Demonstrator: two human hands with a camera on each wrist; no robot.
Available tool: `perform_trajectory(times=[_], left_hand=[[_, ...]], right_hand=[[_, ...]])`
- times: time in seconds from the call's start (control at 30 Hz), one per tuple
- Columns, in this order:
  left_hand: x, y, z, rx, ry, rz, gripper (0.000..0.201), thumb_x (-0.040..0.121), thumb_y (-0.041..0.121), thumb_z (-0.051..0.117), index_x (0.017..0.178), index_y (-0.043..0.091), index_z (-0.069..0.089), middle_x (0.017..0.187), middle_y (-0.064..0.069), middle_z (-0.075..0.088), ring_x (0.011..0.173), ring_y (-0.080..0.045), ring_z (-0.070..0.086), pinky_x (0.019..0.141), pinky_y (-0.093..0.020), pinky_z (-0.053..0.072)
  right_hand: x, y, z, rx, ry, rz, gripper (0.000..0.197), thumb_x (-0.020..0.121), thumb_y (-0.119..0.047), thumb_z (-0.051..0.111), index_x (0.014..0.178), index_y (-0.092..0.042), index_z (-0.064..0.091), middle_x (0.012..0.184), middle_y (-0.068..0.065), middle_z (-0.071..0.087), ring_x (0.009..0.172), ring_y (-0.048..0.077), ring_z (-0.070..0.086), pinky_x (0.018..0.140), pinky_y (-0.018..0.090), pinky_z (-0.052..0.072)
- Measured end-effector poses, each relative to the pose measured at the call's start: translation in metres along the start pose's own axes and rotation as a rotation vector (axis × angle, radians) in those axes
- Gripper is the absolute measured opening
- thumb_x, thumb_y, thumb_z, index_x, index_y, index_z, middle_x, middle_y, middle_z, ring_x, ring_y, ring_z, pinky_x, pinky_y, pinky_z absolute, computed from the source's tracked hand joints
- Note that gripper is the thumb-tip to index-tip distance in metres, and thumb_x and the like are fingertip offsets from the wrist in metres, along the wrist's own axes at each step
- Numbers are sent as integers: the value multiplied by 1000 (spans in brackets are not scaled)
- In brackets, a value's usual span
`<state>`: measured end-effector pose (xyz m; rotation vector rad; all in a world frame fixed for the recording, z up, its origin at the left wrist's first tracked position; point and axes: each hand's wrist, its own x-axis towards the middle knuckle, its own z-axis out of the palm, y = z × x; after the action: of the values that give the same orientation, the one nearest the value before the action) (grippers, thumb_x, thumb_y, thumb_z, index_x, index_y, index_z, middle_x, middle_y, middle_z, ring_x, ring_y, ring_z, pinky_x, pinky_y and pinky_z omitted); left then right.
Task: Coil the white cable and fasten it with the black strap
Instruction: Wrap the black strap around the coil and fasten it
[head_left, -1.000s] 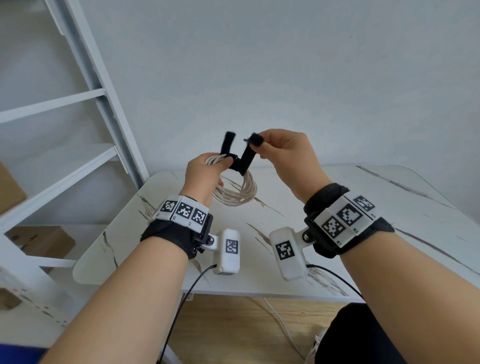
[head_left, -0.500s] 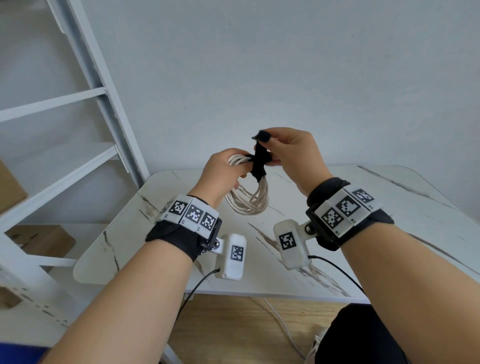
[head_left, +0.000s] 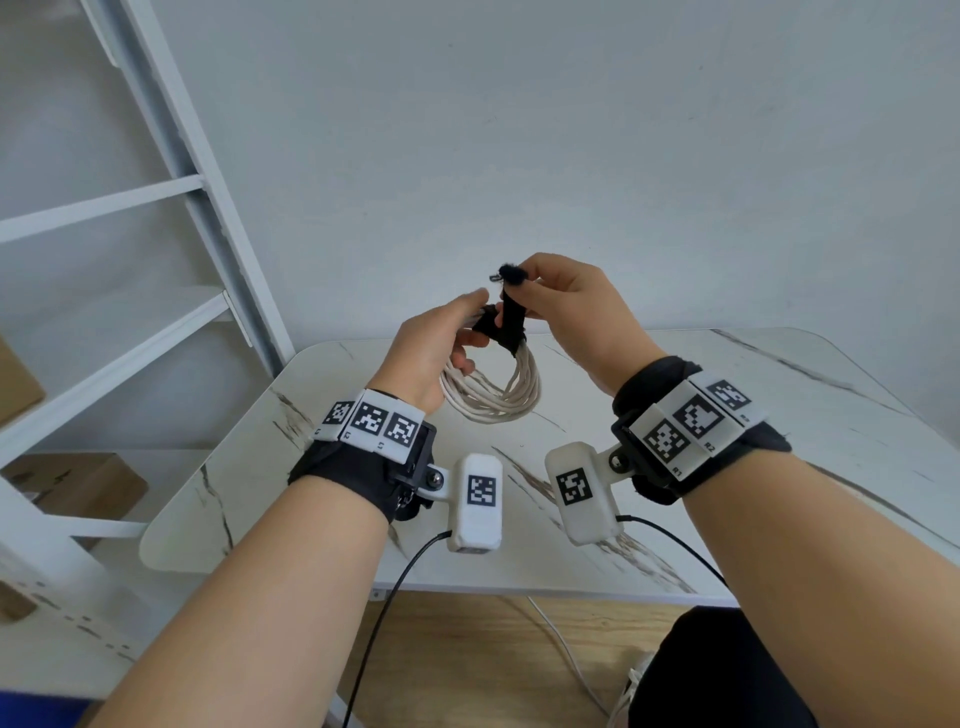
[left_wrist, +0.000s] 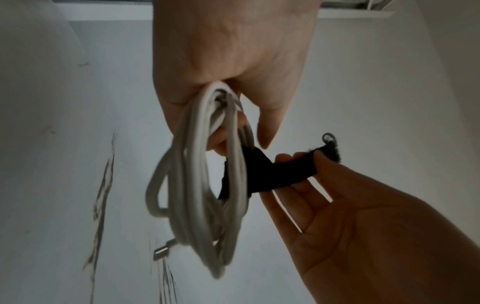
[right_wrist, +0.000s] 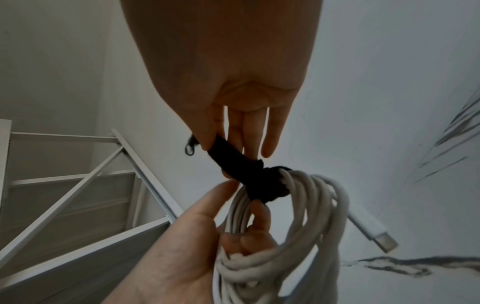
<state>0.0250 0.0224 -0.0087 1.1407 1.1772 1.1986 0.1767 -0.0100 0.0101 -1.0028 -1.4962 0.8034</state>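
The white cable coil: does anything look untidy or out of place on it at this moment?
Slightly. The white cable is coiled in the left hand, but one plug end sticks out loose from the loops. The black strap goes round the bundle, yet its free end is pinched by the right hand, not pressed down.

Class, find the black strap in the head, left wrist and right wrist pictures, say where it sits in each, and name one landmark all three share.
Head: the black strap is at centre, above the table, between both hands.
Left wrist: centre-right, pinched by the right hand.
Right wrist: centre, wrapped round the coil.
Shared landmark: the white cable held by the left hand.
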Motion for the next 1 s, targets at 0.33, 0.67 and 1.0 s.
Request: perform_trajectory(times=[0.33,0.67,1.0], left_hand=[[1,-2,-6,124,188,252,7,85,22,69,87,16,73,72,-1,68,62,-5,61,53,-19,46],[-3,-4,-5,275,55,345,9,84,19,71,91,17,75,76,1,70,64,-4,62,52,-18,45],[-13,3,2,171,-115,281,15,90,17,65,101,10,73,71,-5,60,45,-5,45,54,-23,41]], right_hand=[[-10,5,4,-146,-69,26,21,89,-22,64,83,-5,75,89,18,72,82,32,62,80,45,48],[-1,0,-1,61,24,16,24,95,-11,61,95,11,71,84,19,73,71,21,72,66,27,59],[8,27,-7,-46,282,161,12,87,-14,69,77,-6,71,67,4,62,56,11,50,57,25,41]])
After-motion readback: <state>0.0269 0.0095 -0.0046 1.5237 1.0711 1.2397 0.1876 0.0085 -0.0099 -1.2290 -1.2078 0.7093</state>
